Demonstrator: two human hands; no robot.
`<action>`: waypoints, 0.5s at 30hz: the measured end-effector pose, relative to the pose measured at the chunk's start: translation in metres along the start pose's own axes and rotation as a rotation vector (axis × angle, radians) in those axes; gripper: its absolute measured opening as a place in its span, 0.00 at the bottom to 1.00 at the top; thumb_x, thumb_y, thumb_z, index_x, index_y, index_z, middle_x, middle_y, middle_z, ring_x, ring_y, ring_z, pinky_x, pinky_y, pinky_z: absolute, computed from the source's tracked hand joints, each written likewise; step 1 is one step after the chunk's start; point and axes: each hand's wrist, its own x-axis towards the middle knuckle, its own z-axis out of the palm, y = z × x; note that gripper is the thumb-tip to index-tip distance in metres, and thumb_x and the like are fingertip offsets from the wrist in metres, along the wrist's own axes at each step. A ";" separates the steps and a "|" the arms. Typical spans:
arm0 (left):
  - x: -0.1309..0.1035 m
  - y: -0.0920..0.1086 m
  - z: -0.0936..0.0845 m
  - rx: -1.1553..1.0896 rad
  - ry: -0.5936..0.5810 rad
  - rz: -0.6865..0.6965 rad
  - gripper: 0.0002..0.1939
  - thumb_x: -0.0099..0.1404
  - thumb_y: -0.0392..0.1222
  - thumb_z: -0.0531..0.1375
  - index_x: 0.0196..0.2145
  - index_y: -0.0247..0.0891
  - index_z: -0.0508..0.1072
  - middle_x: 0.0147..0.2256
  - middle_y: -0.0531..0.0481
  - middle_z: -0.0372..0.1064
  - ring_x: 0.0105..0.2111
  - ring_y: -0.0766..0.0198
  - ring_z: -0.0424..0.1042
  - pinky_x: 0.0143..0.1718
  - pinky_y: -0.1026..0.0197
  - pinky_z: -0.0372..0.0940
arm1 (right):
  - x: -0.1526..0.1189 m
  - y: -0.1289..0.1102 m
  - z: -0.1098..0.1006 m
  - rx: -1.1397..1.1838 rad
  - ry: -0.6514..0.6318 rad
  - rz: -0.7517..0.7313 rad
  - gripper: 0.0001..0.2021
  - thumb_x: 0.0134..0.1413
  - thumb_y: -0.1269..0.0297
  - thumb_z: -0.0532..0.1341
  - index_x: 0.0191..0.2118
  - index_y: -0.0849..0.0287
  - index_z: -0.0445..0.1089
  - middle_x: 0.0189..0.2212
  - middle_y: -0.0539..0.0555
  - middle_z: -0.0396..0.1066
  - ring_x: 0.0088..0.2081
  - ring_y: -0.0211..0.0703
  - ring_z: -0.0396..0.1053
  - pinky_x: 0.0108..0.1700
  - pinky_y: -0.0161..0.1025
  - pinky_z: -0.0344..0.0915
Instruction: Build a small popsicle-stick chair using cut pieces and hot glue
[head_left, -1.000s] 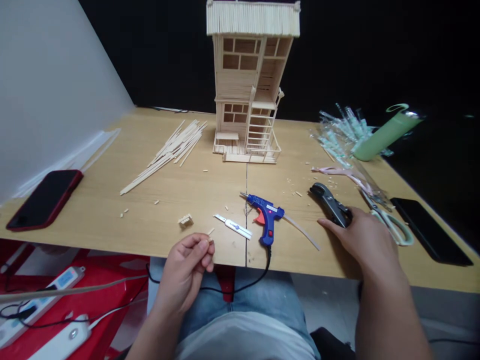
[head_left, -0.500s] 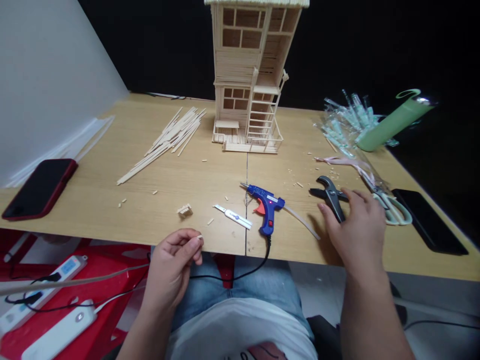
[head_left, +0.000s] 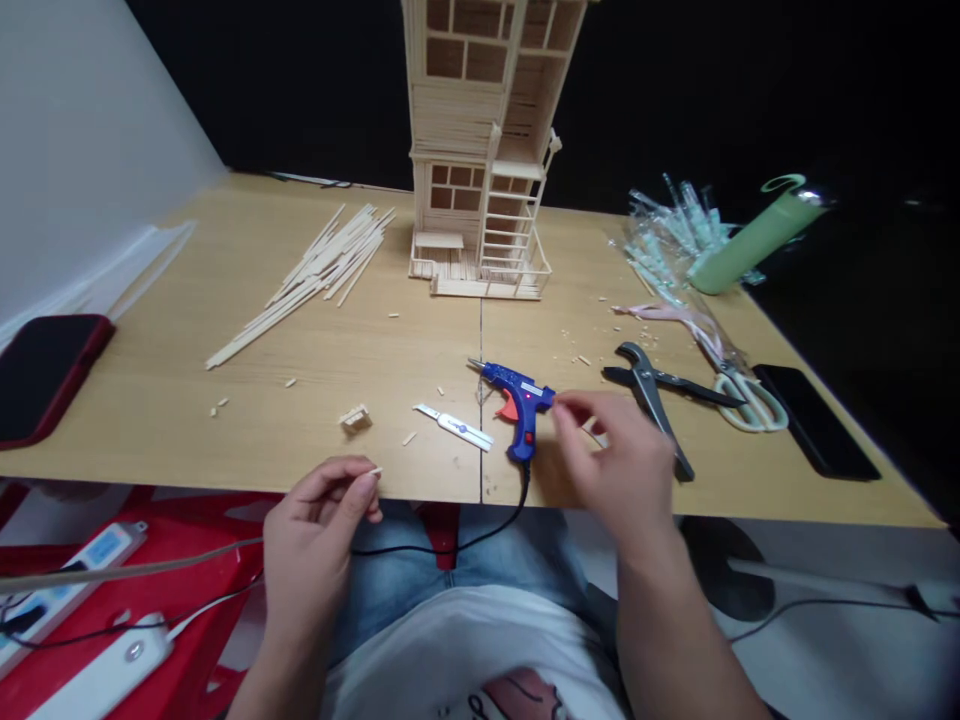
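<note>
My left hand (head_left: 322, 515) is closed at the table's front edge, pinching a short wooden stick piece (head_left: 376, 471) between thumb and fingertips. My right hand (head_left: 619, 460) reaches over the table with nothing visible in it, thumb and fingers apart. Its fingertips are close to the rear of a blue hot glue gun (head_left: 517, 390), which lies on its side; I cannot tell whether they touch. Left of the gun is a white utility knife (head_left: 459, 428). A tiny wooden assembly (head_left: 355, 419) sits beyond my left hand. Hand cutters (head_left: 651, 400) lie spread to the right of my right hand.
A wooden stick house model (head_left: 480, 190) stands at the back, its top cut off by the frame. Loose sticks (head_left: 315, 275) lie to its left. Scissors (head_left: 750, 400), phones (head_left: 817, 425) (head_left: 49, 375) and a green bottle (head_left: 757, 240) stand or lie around. A black cord hangs off the front edge.
My right hand has let go of the hand cutters and moved left to the glue gun. My left hand keeps its pinch on the stick piece. The view has shifted slightly.
</note>
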 end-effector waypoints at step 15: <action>0.003 0.007 0.012 -0.004 -0.010 -0.013 0.10 0.60 0.47 0.71 0.36 0.41 0.78 0.28 0.54 0.72 0.26 0.69 0.70 0.30 0.69 0.67 | 0.029 0.222 -0.106 -0.514 0.053 0.404 0.11 0.53 0.59 0.66 0.27 0.62 0.78 0.18 0.56 0.66 0.22 0.45 0.62 0.31 0.49 0.53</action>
